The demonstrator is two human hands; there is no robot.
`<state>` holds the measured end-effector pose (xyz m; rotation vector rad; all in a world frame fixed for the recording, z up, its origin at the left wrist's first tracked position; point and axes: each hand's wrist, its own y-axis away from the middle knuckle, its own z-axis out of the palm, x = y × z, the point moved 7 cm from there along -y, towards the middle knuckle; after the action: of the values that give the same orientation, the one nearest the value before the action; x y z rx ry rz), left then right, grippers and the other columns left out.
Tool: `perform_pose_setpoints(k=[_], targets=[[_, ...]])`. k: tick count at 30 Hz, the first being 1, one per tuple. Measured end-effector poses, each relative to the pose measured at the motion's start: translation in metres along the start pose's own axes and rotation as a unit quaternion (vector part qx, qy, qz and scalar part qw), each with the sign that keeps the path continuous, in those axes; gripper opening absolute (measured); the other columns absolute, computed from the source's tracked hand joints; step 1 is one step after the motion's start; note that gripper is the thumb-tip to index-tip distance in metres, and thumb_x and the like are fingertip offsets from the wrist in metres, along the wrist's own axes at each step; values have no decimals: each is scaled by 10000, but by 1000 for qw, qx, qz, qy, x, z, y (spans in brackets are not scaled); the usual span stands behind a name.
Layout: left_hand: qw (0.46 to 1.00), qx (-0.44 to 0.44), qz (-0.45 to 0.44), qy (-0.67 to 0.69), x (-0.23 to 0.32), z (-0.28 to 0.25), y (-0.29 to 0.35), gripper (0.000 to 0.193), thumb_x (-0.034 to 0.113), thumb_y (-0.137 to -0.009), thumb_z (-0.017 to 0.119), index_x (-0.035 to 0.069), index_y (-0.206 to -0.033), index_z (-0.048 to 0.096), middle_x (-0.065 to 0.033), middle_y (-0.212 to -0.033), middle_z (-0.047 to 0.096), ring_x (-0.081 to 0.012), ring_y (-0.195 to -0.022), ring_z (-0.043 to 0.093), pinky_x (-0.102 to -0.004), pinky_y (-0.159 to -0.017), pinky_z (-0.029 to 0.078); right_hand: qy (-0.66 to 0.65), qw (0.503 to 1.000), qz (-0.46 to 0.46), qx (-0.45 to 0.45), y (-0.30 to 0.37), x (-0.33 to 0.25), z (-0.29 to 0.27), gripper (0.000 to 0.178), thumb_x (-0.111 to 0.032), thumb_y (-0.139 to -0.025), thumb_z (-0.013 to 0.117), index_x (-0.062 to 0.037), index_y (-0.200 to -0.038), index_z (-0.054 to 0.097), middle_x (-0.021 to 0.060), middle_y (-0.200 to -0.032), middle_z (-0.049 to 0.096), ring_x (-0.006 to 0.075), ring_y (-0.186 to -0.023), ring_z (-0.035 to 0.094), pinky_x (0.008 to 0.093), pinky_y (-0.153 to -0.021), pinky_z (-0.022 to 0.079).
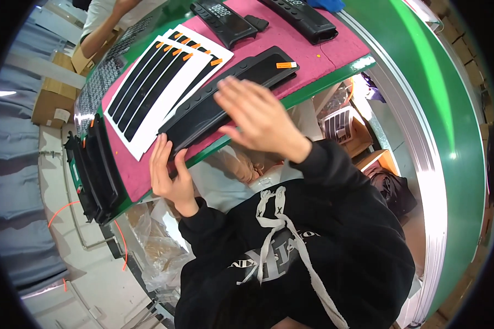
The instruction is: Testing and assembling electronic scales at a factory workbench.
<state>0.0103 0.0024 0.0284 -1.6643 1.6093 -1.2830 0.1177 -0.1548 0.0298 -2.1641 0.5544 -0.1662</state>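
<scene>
A long black plastic panel [198, 119] with round buttons along its far side lies slantwise near the table edge in front of me. An orange-and-white tab [286, 65] sits at its right end. My left hand [172, 178] holds the panel's near-left end, thumb on one side and fingers on the other. Stretched out flat, the fingers of my right hand [258, 116] rest over the panel's middle and cover part of it. Just beyond the panel lie white backing sheets [164, 109] carrying black strips with orange tabs.
The pink mat [127, 181] covers a green table. Black display housings [225, 23] and another black housing [302, 19] lie at the far side. More long black panels [101, 170] stand at the left edge. Another person's arm [101, 27] shows at far left. Boxes [359, 134] sit below the table.
</scene>
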Motion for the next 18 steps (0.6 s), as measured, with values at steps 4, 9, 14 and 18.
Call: perform_pose_setpoints(k=[4,9,14,18], targets=[[998,13,-47,41,-6,2,5,333,7,-773,708,-22,-1089,607,-159,-1091,655,-326,-992,636,-378,-871,506,-89,994,-50,31,-14,-59,30,522,-306,-794,664,36,-1176,567,179,-1238,567,295,-1215,513,411,-1019,385],[999,15,-22,20,-6,-6,1,375,19,-762,723,-14,-1112,593,-158,-1107,637,-320,-990,624,-372,-867,503,-143,984,-91,52,-17,-88,38,501,-286,-772,679,32,-1145,582,170,-1202,590,296,-1181,539,414,-994,412],[999,22,-28,20,-4,-11,-2,399,65,-757,740,0,-1123,595,-158,-1115,626,-314,-1015,612,-364,-865,497,-119,989,-53,73,-3,-30,3,372,-165,-786,631,-18,-1127,604,141,-1177,611,308,-1105,586,434,-929,461],[999,-38,-29,24,6,-9,-16,479,133,-717,784,20,-1141,593,-157,-1123,617,-320,-1030,601,-376,-874,487,24,996,21,87,18,47,-32,299,-129,-859,552,-45,-1137,622,116,-1208,609,297,-1133,570,408,-939,434]])
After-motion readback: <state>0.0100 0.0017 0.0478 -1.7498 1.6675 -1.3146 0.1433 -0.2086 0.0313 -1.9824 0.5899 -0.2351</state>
